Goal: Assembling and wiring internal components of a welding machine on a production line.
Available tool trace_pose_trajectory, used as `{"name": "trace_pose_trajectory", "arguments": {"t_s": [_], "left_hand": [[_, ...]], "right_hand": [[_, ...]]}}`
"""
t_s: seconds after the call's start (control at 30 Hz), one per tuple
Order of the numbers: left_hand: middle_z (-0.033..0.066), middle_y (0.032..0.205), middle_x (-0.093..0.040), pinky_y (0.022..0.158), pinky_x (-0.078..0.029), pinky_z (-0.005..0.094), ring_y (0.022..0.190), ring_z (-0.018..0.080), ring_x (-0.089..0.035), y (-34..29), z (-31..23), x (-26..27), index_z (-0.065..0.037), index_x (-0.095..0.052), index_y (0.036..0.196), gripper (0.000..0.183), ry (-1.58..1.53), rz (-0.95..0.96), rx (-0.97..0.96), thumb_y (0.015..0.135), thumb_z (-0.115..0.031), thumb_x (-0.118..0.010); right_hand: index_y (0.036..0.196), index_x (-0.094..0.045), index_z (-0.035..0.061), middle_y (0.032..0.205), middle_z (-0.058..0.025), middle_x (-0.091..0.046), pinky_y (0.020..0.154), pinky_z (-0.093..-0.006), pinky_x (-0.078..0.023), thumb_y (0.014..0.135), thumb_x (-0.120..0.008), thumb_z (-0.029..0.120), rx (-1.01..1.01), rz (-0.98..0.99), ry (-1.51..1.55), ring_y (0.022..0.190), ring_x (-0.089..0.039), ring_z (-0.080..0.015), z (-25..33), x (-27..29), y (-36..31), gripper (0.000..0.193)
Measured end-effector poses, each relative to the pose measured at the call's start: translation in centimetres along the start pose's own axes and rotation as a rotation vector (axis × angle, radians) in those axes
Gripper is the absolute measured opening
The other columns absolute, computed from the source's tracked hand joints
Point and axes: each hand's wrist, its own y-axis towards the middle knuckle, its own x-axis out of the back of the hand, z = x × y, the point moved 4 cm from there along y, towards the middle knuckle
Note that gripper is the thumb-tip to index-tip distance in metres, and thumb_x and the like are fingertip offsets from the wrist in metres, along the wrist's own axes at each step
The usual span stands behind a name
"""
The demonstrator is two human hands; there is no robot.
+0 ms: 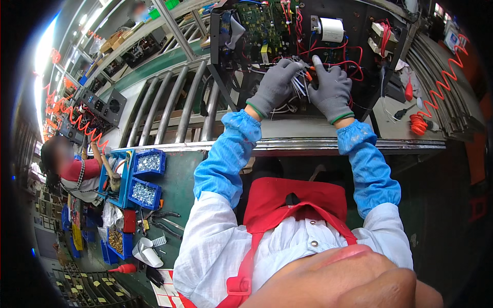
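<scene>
Head view: a large black open metal equipment chassis rests on a roller conveyor of grey steel tubes. Inside, a green circuit board sits above the bundle of thin white wires. Both grey-gloved hands, left hand and right hand, close on the bundle; gather strands evenly, probably avoiding the red wires.

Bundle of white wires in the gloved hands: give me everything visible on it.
The bundle of white wires is thin, light-coloured strands gathered side by side, running down from between the fingers. The left hand and right hand, both in grey gloves, pinch it from either side. It sits in front of the open black chassis, near red wires. Its ends and any connectors are hidden.
</scene>
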Motion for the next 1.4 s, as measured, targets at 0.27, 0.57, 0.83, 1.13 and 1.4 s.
{"name": "trace_pose_trajectory", "arguments": {"t_s": [0.27, 0.57, 0.83, 1.13, 1.4], "left_hand": [[0.0172, 0.101, -0.062, 0.068, -0.051, 0.0464, 0.085, 0.0409, -0.063, -0.7, 0.6, -0.6, -0.008, -0.06, 0.108, 0.021, -0.006, -0.041, 0.033, 0.087, -0.007, -0.061], [0.0184, 0.098, -0.059, 0.071, -0.05, 0.0477, 0.086, 0.0396, -0.061, -3.0, 2.4, -0.4, -0.006, -0.055, 0.114, 0.032, 0.061, -0.121, 0.165, 0.082, -0.003, -0.057], [0.0143, 0.096, -0.058, 0.072, -0.051, 0.0442, 0.08, 0.0356, -0.06, -2.5, -0.9, -5.1, -0.009, -0.047, 0.134, 0.056, 0.289, 0.331, -0.011, 0.08, -0.002, -0.058], [0.0139, 0.097, -0.06, 0.071, -0.05, 0.044, 0.086, 0.0365, -0.061, -3.4, -0.3, -3.9, -0.01, -0.06, 0.111, 0.029, 0.009, 0.058, 0.059, 0.084, -0.003, -0.059], [0.0119, 0.086, -0.061, 0.064, -0.052, 0.0326, 0.074, 0.0244, -0.066, -3.8, 0.6, -3.9, -0.005, -0.062, 0.106, 0.013, -0.04, -0.253, 0.185, 0.097, -0.012, -0.058]], "right_hand": [[0.146, -0.042, 0.0301, 0.105, -0.0171, -0.055, 0.076, -0.0476, -0.047, 0.081, -0.069, 0.039, 0.004, -0.055, -0.024, 0.093, -0.059, -0.0355, 0.6, -1.7, 0.2, 0.071], [0.147, -0.039, 0.0251, 0.094, -0.0155, -0.056, 0.07, -0.0483, -0.052, 0.077, -0.068, 0.025, -0.036, -0.01, 0.264, 0.084, -0.062, -0.037, -3.4, -3.2, -3.9, 0.076], [0.151, -0.032, 0.0232, 0.108, -0.0155, -0.053, 0.084, -0.0445, -0.048, 0.076, -0.073, 0.04, -0.104, 0.228, 0.002, 0.1, -0.057, -0.0321, -3.0, -3.1, -4.3, 0.087], [0.147, -0.038, 0.0251, 0.107, -0.0145, -0.053, 0.081, -0.0441, -0.045, 0.076, -0.073, 0.039, -0.085, 0.181, -0.034, 0.099, -0.055, -0.0321, -1.6, -1.8, -3.4, 0.08], [0.146, -0.042, 0.0274, 0.105, -0.0133, -0.053, 0.08, -0.0442, -0.045, 0.076, -0.073, 0.039, -0.054, 0.175, -0.094, 0.097, -0.056, -0.0322, -1.8, -1.4, -3.6, 0.077]]}}
